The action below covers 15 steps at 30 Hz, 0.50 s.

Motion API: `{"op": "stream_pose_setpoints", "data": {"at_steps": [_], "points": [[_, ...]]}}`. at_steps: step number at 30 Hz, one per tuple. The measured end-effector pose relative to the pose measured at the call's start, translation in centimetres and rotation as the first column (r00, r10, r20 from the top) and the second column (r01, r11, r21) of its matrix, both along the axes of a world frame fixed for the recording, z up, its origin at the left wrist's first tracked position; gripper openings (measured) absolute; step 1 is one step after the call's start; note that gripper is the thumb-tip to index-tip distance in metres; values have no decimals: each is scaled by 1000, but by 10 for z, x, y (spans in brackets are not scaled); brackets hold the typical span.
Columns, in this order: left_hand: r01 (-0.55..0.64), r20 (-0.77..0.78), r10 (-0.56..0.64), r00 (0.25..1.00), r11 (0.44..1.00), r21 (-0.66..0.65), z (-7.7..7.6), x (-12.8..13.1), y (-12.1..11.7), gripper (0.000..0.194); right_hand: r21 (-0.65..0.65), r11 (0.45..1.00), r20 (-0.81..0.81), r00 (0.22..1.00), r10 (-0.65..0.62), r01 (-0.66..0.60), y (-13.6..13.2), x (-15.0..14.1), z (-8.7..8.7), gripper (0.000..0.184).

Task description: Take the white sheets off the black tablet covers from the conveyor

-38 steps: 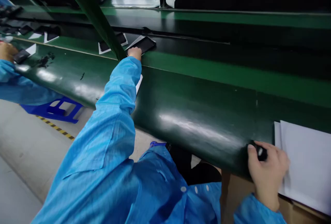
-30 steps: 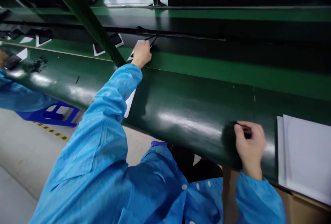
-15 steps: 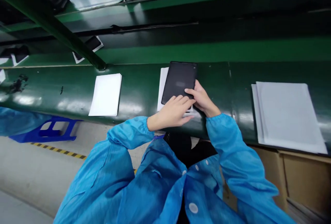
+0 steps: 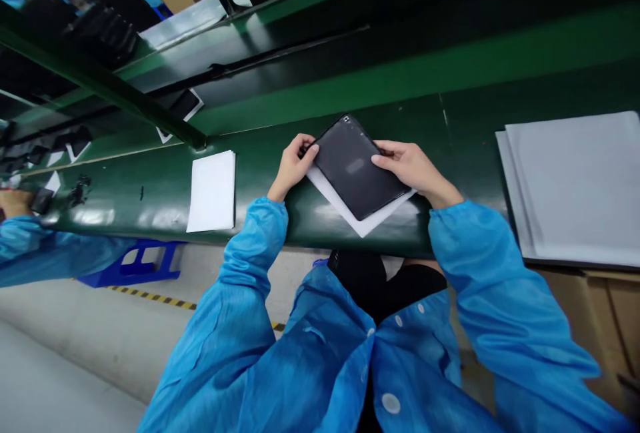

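Observation:
A black tablet case [image 4: 350, 176] with a camera cut-out at its far corner and a pale oval mark lies turned at an angle, a corner toward me. Beneath it a white sheet [image 4: 361, 225] shows along the near edges. My left hand [image 4: 296, 163] pinches the case's left corner between thumb and curled fingers. On the opposite side, my right hand [image 4: 410, 166] grips the right edge, thumb on top and fingers behind. Whether my fingers also hold the sheet I cannot tell.
White sheets [image 4: 213, 191] are stacked to the left on the green bench [image 4: 265, 153]; larger white sheets [image 4: 575, 186] lie at the right. A green post [image 4: 150, 109] slants at the back left. A co-worker's hand [image 4: 16, 203] and a blue stool [image 4: 137, 265] are at the far left.
The case and sheet have turned, bringing a corner toward me. My left hand has moved from the near edge to the left corner; my right hand holds the right side. The view has shifted.

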<state>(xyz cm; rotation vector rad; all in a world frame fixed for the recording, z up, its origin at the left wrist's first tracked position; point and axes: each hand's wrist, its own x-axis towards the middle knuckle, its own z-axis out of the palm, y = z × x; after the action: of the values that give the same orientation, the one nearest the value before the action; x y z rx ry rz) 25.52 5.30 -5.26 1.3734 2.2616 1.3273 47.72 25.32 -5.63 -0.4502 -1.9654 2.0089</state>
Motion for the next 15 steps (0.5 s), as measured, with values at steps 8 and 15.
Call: {"op": "stream_pose_setpoints", "data": {"at_steps": [8, 15], "points": [[-96, 216, 53, 975, 976, 195, 10, 13, -3, 63, 308, 887, -62, 937, -343, 345, 21, 7, 7, 26], [-304, 185, 251, 950, 882, 361, 14, 26, 0, 71, 37, 843, -155, 836, -526, 537, 19, 4, 9, 32]]}}
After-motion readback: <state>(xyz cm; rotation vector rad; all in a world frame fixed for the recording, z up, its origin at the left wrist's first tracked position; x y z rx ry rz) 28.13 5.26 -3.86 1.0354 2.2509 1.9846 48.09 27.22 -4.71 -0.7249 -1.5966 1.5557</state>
